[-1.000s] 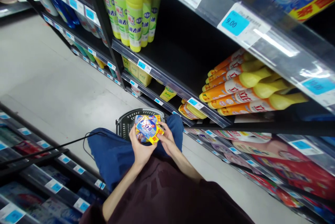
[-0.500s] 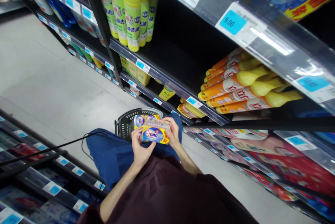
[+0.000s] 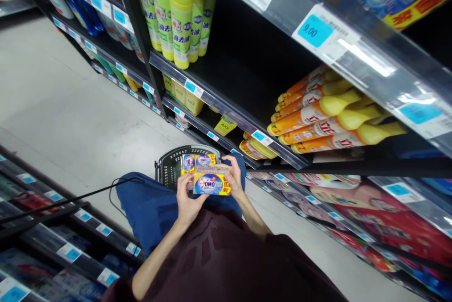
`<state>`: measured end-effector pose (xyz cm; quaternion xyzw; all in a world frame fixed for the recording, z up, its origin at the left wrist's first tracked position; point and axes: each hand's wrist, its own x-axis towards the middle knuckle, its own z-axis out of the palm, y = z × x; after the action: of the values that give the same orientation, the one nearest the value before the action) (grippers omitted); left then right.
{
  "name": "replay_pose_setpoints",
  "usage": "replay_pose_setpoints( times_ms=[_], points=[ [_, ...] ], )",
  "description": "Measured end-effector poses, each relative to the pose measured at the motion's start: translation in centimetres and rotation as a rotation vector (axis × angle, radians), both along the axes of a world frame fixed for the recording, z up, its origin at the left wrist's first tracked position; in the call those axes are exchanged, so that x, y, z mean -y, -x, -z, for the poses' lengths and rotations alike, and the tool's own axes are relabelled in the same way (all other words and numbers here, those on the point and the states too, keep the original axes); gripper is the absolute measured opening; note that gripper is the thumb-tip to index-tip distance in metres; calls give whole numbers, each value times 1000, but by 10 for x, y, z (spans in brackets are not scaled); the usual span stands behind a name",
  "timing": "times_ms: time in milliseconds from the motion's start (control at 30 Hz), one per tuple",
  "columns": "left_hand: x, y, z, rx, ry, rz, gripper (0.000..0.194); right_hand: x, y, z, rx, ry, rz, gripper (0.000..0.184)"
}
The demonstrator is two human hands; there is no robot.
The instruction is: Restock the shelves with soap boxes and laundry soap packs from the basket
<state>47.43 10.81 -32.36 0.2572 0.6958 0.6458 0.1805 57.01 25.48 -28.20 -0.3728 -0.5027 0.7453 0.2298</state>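
Observation:
Both hands hold a blue and yellow OMO laundry soap pack point(image 3: 212, 184) in front of my lap, its printed long side facing up toward me. My left hand point(image 3: 188, 200) grips the left end, with the thumb along the lower edge. At the right end, my right hand point(image 3: 234, 178) has its thumb and fingers on the pack, the index finger lifted near the upper corner. Just behind, more OMO packs point(image 3: 205, 159) lie in a dark shopping basket point(image 3: 169, 170) between my knees. The held pack partly covers them.
To the right, a shelf point(image 3: 226, 97) carries yellow bottles point(image 3: 181, 19) and orange bottles point(image 3: 318, 125) lying on their sides. AXE packs point(image 3: 225, 125) stand lower down. A price-tagged shelf point(image 3: 72, 252) runs at the lower left. Grey floor point(image 3: 70, 99) stretches along the aisle.
The soap pack has turned from a tilted position to nearly level and shifted slightly right. My right hand has moved up and right along its end, the index finger now raised.

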Motion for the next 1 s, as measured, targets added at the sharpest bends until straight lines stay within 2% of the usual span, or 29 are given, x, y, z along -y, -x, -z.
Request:
replay_pose_setpoints(
  times_ms=[200, 400, 500, 733, 867, 1000],
  points=[
    [0, 0, 1, -2, 13, -12, 60, -2, 0, 4, -11, 26, -10, 75],
    [2, 0, 4, 5, 27, -18, 60, -2, 1, 2, -73, -61, -81, 65],
    [1, 1, 3, 2, 35, -11, 61, -2, 0, 2, -59, -70, -85, 67],
    [0, 1, -1, 4, 29, 2, 61, -2, -1, 4, -44, 14, -31, 64],
    [-1, 2, -1, 14, 34, -7, 65, -1, 1, 3, -17, 57, 0, 57],
    [-2, 9, -3, 46, 5, 40, 64, -1, 2, 3, -17, 76, 22, 46]
  ],
)
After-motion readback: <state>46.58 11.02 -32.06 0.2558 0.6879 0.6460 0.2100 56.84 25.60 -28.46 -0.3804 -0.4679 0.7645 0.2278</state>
